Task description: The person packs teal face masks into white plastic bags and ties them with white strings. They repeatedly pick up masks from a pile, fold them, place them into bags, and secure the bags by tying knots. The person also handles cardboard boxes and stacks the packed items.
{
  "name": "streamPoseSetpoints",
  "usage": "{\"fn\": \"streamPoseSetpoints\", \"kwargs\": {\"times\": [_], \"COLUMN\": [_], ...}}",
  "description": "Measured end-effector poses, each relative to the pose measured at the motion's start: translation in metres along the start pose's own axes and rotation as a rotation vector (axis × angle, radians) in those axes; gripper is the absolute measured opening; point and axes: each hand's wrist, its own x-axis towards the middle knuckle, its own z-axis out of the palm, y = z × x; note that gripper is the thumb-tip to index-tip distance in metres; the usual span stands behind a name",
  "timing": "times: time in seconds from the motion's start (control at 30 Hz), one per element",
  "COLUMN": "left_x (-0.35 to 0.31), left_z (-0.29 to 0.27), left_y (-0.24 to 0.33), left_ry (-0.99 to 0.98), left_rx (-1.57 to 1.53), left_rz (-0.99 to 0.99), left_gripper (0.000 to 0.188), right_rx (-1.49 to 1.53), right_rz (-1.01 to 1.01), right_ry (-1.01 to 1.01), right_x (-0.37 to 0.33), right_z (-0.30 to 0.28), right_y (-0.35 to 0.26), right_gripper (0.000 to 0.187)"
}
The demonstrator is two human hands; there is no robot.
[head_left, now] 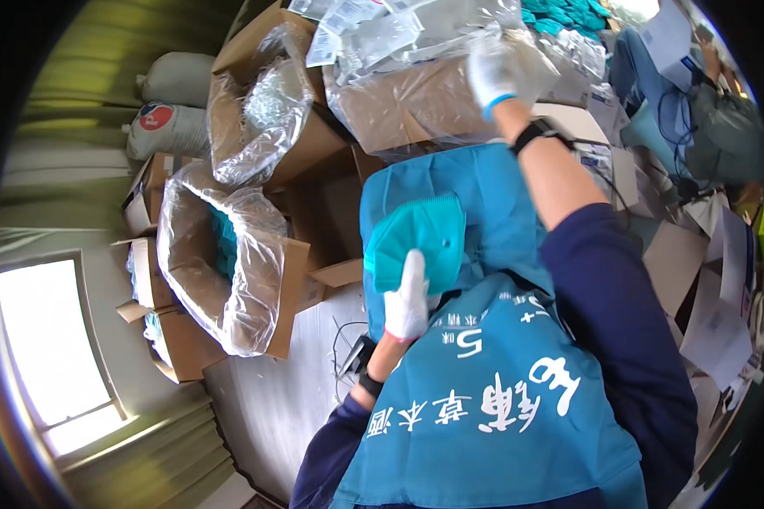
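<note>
A teal folded face mask (420,242) with a ribbed edge lies over my lap, in front of the blue apron (501,407). My left hand (408,301), in a white glove, grips it from below with the thumb pressed flat on its front; the other fingers are behind it. My right hand (491,75), in a white glove with a blue cuff, reaches far forward over a plastic-lined carton (407,106). Its fingers are blurred against the clear plastic. Clear printed packets (361,34) lie on that carton, left of my right hand.
At the left, a plastic-lined carton (267,254) holds teal pieces. Behind it stands another lined carton (229,140) with clear strands inside. More teal masks (564,15) are heaped at the far right. Cardboard and papers (717,314) crowd the right, near another person (726,127).
</note>
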Motion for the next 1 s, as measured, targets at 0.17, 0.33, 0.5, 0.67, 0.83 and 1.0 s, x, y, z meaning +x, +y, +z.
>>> {"fn": "streamPoseSetpoints", "kwargs": {"times": [0.17, 0.33, 0.5, 0.67, 0.83, 1.0], "left_x": [0.024, 0.037, 0.047, 0.071, 0.076, 0.105], "left_z": [-0.042, 0.016, 0.005, -0.032, 0.008, 0.032], "left_y": [0.019, 0.022, 0.000, 0.003, 0.028, 0.034], "left_ry": [-0.694, -1.012, -0.946, -0.392, -0.062, 0.283], "left_rx": [-0.440, -1.090, -1.006, -0.235, -0.172, -0.146], "left_rz": [-0.252, -0.601, -0.817, -0.007, 0.393, 0.653], "left_gripper": [0.059, 0.058, 0.046, 0.099, 0.030, 0.023], "right_rx": [0.891, 1.014, 1.216, 0.820, 0.586, 1.173], "right_rz": [0.155, 0.556, 0.704, 0.503, 0.437, 1.095], "right_ry": [-0.377, -1.033, -0.750, -0.740, -0.775, -0.649], "right_x": [-0.048, -0.200, -0.208, -0.175, -0.189, -0.232], "right_z": [-0.040, -0.033, -0.039, -0.065, -0.038, 0.009], "right_y": [-0.057, -0.052, -0.059, -0.065, -0.079, -0.068], "right_gripper": [0.036, 0.033, 0.022, 0.022, 0.026, 0.023]}}
